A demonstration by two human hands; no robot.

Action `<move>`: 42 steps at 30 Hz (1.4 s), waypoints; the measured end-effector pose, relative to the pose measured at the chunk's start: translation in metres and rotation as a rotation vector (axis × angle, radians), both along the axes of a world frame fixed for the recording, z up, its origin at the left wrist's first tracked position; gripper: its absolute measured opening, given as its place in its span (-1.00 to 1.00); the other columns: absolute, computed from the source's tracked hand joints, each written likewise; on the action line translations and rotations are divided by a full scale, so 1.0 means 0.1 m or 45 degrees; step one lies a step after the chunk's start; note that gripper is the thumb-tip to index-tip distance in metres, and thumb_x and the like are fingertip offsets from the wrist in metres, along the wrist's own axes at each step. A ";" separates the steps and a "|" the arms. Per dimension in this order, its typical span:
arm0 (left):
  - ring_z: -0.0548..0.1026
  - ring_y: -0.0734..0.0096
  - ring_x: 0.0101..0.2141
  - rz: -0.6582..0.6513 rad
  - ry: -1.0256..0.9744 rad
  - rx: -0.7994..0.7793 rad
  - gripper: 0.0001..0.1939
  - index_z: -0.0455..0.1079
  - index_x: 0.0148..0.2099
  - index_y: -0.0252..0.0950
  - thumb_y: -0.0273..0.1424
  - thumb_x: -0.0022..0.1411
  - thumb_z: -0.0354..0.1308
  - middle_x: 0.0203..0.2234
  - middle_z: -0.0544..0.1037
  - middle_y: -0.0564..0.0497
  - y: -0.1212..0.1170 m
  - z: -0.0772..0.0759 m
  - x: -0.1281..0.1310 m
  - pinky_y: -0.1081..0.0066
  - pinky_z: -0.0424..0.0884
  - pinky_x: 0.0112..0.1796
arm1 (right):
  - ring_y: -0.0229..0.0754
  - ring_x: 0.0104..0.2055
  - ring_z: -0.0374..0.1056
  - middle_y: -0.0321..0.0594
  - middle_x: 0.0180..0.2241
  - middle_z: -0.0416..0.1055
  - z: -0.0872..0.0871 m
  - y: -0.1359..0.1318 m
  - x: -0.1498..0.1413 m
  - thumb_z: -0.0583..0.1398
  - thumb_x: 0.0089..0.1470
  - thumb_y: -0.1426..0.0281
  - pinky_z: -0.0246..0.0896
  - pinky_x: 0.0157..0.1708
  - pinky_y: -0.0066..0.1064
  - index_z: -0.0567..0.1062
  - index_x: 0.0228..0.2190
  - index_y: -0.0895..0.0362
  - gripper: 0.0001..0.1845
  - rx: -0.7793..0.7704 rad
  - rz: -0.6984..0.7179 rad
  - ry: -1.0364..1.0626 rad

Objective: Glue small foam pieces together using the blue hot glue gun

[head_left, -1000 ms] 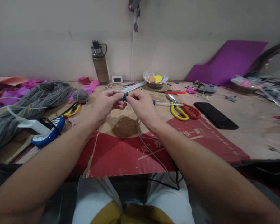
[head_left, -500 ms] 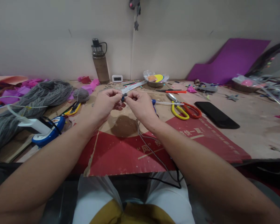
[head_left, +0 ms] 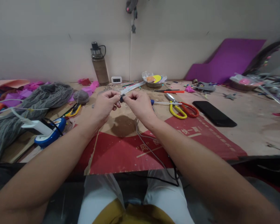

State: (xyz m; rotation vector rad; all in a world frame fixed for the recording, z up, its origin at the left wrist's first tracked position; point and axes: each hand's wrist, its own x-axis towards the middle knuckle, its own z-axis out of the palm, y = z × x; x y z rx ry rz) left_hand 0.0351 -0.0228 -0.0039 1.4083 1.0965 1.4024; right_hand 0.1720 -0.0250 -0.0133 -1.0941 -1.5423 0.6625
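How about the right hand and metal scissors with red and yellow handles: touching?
Apart: the head view shows brown cardboard between the right hand and the scissors.

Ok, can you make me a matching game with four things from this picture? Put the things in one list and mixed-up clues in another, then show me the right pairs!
Things:
1. Phone
2. Small dark thing
3. Scissors
4. Bottle

Clues:
A. One yellow handle, one red handle
B. Standing at the back, near the wall
C. Black and lying flat
D. Held between the left hand and the right hand

Right pairs: 1-C, 2-D, 3-A, 4-B
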 end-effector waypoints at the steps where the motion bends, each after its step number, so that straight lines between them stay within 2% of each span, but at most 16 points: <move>1: 0.31 0.61 -0.67 0.004 0.004 0.000 -0.94 0.38 -0.45 -0.31 -0.45 0.03 0.21 -0.71 0.37 0.11 0.00 0.00 0.01 0.57 0.11 -0.65 | -0.32 -0.52 0.09 -0.39 -0.63 0.21 0.00 0.00 0.00 0.18 -0.03 0.33 -0.02 -0.47 -0.40 0.34 -0.65 0.12 -0.76 -0.011 -0.002 0.007; 6: 0.29 0.61 -0.67 0.010 -0.007 0.010 -0.94 0.37 -0.46 -0.30 -0.46 0.02 0.20 -0.71 0.37 0.11 -0.02 0.01 0.03 0.56 0.13 -0.61 | -0.32 -0.51 0.10 -0.39 -0.61 0.19 0.01 0.02 0.00 0.20 -0.04 0.32 -0.02 -0.46 -0.40 0.27 -0.63 0.10 -0.75 -0.065 -0.038 0.045; 12: 0.28 0.62 -0.66 -0.010 -0.033 0.030 -0.97 0.38 -0.45 -0.31 -0.48 0.02 0.18 -0.70 0.39 0.10 -0.01 -0.01 0.03 0.56 0.13 -0.60 | -0.31 -0.51 0.11 -0.45 -0.60 0.17 0.00 0.04 0.02 0.24 -0.07 0.31 0.01 -0.45 -0.43 0.38 -0.36 0.09 -0.80 -0.038 -0.049 0.101; 18: 0.32 0.60 -0.64 -0.129 -0.080 -0.088 -0.91 0.38 -0.45 -0.32 -0.42 0.00 0.23 -0.67 0.40 0.08 0.00 -0.02 0.02 0.55 0.18 -0.59 | -0.33 -0.54 0.10 -0.41 -0.63 0.20 0.00 0.06 0.05 0.21 -0.07 0.34 0.01 -0.47 -0.42 0.44 -0.53 0.13 -0.89 -0.081 0.034 0.115; 26: 0.42 0.54 -0.56 -0.305 -0.208 -0.248 -0.88 0.43 -0.41 -0.37 -0.44 -0.07 0.24 -0.55 0.47 0.01 0.02 -0.03 -0.01 0.52 0.29 -0.53 | -0.31 -0.52 0.16 -0.36 -0.60 0.30 -0.03 0.09 0.09 0.19 -0.11 0.35 0.04 -0.48 -0.43 0.44 -0.53 0.14 -0.89 -0.090 0.022 0.123; 32: 0.42 0.57 -0.59 -0.275 -0.187 -0.268 -0.83 0.43 -0.43 -0.41 -0.43 -0.10 0.30 -0.57 0.49 0.01 0.00 0.00 0.01 0.55 0.27 -0.55 | -0.33 -0.53 0.18 -0.35 -0.59 0.33 -0.08 0.13 0.11 0.19 -0.12 0.35 0.04 -0.49 -0.44 0.45 -0.52 0.16 -0.88 -0.110 0.015 0.121; 37: 0.48 0.51 -0.54 -0.252 -0.163 -0.242 -0.80 0.45 -0.38 -0.40 -0.41 -0.10 0.32 -0.54 0.52 0.00 -0.03 0.02 0.02 0.53 0.28 -0.55 | -0.33 -0.54 0.19 -0.35 -0.60 0.33 -0.06 0.11 0.10 0.19 -0.13 0.36 0.04 -0.50 -0.44 0.44 -0.53 0.16 -0.89 -0.102 0.007 0.143; 42: 0.43 0.54 -0.61 -0.218 -0.116 -0.207 -0.84 0.42 -0.43 -0.40 -0.43 -0.08 0.31 -0.64 0.48 0.02 -0.02 0.02 0.02 0.55 0.25 -0.58 | -0.36 -0.56 0.13 -0.38 -0.63 0.27 -0.03 0.04 0.07 0.19 -0.10 0.35 -0.02 -0.53 -0.46 0.43 -0.52 0.17 -0.88 -0.087 0.025 0.096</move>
